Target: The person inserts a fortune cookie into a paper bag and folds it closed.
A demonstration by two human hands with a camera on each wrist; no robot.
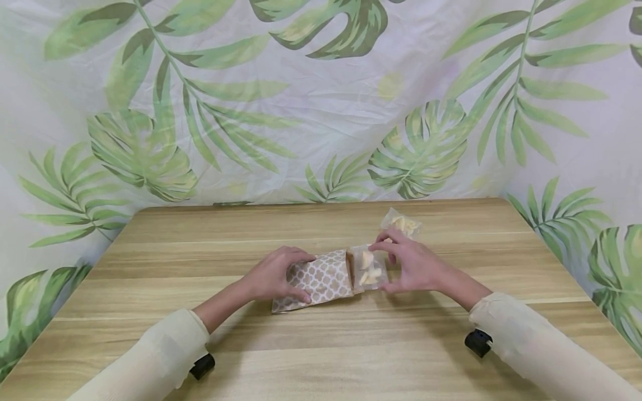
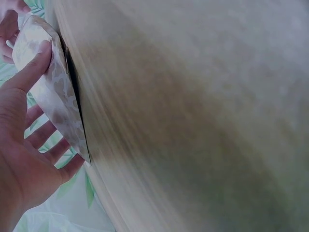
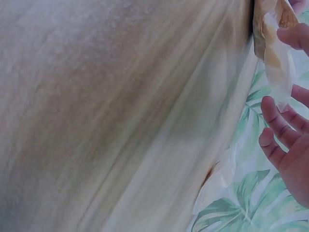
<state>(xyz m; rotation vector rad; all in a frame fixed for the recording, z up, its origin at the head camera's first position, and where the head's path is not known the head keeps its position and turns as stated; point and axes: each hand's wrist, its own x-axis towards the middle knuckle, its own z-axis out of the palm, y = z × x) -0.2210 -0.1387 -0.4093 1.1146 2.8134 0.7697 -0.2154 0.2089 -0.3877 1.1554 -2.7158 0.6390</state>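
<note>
So there's a patterned paper bag [image 1: 316, 281] lying flat near the middle of the wooden table [image 1: 321, 345], brown with a white lattice print. Its long axis runs roughly left to right across the table, tilted a bit so the closed end sits lower left, closer to the person, and the open mouth points right and slightly away. The left hand [image 1: 273, 275] is on the closed end, thumb on the near edge and fingers curled over the far edge, so it's gripping the bag and holding it down; in the left wrist view you can see the fingers [image 2: 46, 135] spread behind the bag [image 2: 48, 92] with the thumb pressed on its face. Right at the mouth sits a small clear packet [image 1: 370, 269] with pale yellowish chunks inside, partly slid into the opening, its long side lined up with the bag's axis. The right hand [image 1: 413, 264] pinches that packet, index finger along its far edge and thumb at the near corner. In the right wrist view the packet [image 3: 279, 58] shows edge on with fingertips [image 3: 270, 123] near it, fairly blurry. A second clear packet [image 1: 401, 224] of the same stuff lies just behind the right hand, further back on the table. Leaf-print cloth [image 1: 321, 100] hangs behind everything.
</note>
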